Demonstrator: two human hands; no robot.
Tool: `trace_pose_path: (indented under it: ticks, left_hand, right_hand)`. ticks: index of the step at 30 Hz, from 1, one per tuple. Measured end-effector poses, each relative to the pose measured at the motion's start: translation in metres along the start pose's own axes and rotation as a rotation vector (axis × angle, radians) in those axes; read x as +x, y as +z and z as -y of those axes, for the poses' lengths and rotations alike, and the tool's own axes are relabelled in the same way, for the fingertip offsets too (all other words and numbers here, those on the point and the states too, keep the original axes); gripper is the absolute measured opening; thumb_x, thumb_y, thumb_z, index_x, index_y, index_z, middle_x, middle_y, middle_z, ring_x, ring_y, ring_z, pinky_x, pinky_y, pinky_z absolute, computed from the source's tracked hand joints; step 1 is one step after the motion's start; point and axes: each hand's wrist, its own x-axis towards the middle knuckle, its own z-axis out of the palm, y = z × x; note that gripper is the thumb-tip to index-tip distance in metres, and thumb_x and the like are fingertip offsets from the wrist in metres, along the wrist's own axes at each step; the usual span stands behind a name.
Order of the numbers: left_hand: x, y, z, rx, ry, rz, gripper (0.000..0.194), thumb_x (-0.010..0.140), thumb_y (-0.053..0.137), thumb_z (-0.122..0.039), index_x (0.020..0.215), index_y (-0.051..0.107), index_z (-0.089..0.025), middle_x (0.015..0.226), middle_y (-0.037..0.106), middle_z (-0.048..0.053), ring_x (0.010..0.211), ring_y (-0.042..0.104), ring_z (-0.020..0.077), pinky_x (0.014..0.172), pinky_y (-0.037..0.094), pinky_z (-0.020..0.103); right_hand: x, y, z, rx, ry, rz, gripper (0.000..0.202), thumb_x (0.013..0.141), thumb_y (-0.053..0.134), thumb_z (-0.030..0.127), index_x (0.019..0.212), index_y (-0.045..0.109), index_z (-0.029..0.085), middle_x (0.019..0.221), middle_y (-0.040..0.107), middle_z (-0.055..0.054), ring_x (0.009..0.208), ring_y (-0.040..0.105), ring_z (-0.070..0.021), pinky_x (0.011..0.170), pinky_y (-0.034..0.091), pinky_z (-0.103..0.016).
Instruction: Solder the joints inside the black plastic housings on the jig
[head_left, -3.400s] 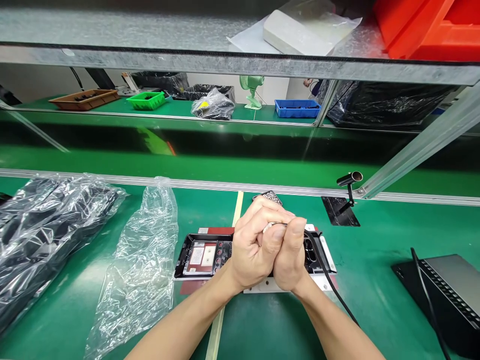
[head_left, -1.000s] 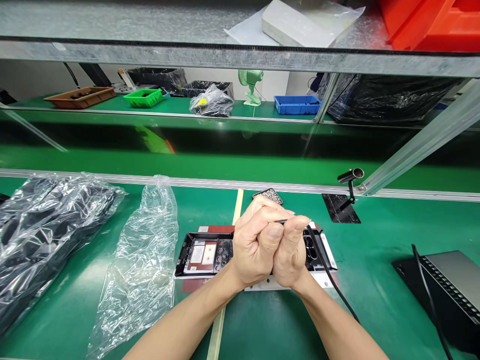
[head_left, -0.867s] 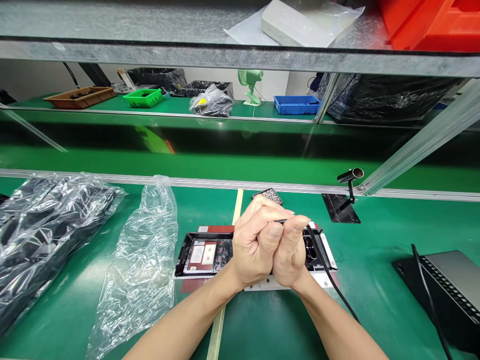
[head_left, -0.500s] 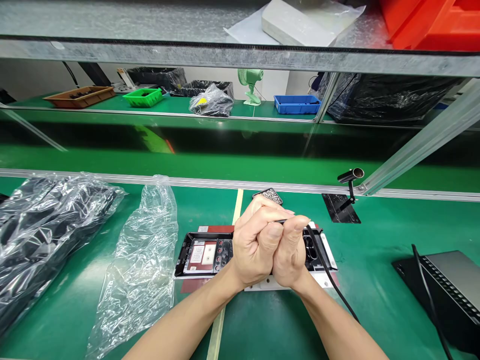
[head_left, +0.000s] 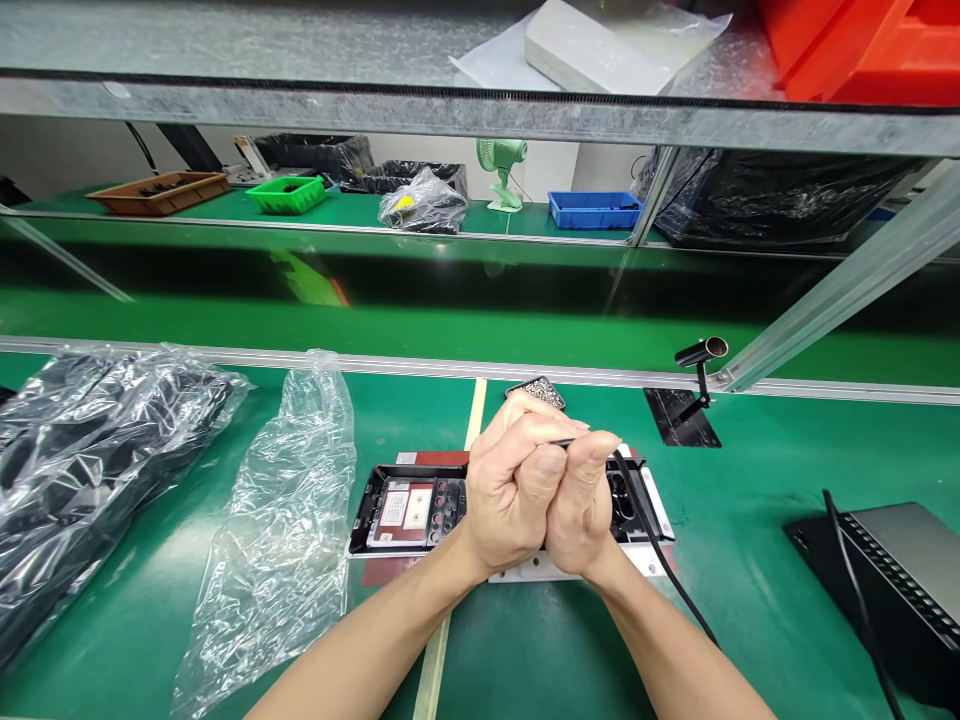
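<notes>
My left hand (head_left: pixel 510 490) and my right hand (head_left: pixel 583 500) are pressed together, fingers closed, above a long black housing (head_left: pixel 364 525). A thin black cable (head_left: pixel 649 525) comes out between the thumbs and runs down to the right past my right forearm. Both hands grip it; whatever sits at its end is hidden inside my fingers. The housing lies across a white plate (head_left: pixel 652 560) and a reddish-brown sheet (head_left: pixel 386 572). Round holes and a white label (head_left: pixel 394 508) show in its left part. My hands cover its middle.
Clear plastic wrap (head_left: pixel 281 520) and bagged black parts (head_left: pixel 112 450) lie at left. Behind my hands sits a small tray of screws (head_left: pixel 538 390). To the right are a black tube on a stand (head_left: pixel 701 352) and a dark flat device (head_left: pixel 892 580). A metal shelf (head_left: pixel 300 105) hangs overhead.
</notes>
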Motion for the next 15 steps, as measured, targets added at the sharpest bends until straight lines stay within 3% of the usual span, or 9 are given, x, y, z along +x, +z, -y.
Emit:
trace_pose_path:
  ticks: [15]
  left_hand:
    - [0.0012,0.0001,-0.0011,0.009,0.008,-0.002,0.035,0.104,0.046,-0.036,0.093,0.071,-0.014,0.088,0.071,0.009,0.085,0.066,0.0202,0.075,0.056,0.038]
  right_hand:
    - [0.0017,0.0008,0.0000,0.009,-0.008,-0.020,0.066,0.104,0.013,0.055,0.061,0.050,0.022,0.056,0.052,-0.003,0.052,0.045,-0.0156,0.051,0.037,-0.032]
